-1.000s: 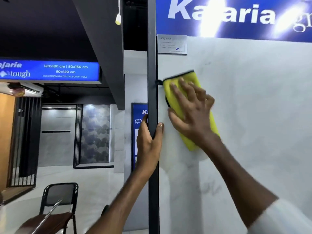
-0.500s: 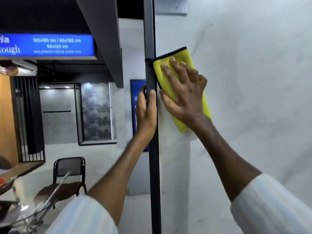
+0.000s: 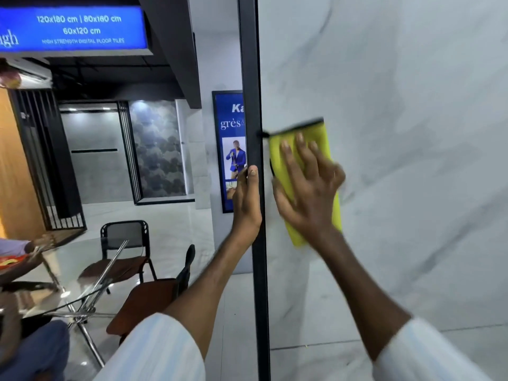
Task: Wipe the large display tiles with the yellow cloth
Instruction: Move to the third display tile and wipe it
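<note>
A large pale marble-look display tile (image 3: 398, 105) stands upright and fills the right half of the head view. My right hand (image 3: 308, 188) lies flat with spread fingers on the yellow cloth (image 3: 324, 138), pressing it against the tile close to its left edge. The cloth has a dark trim along its top. A black metal frame (image 3: 248, 64) runs vertically along the tile's left side. My left hand (image 3: 246, 204) grips this frame, thumb on the front and fingers wrapped behind it, level with the cloth.
Left of the frame are a glass table (image 3: 68, 284), two dark chairs (image 3: 123, 243) (image 3: 154, 292) and a seated person's leg (image 3: 33, 350). A blue poster (image 3: 231, 119) hangs behind the frame. A blue sign (image 3: 77, 28) hangs overhead.
My right hand has slid the cloth down the tile along its left edge. My left hand has moved down the frame with it, and my view has tilted downward.
</note>
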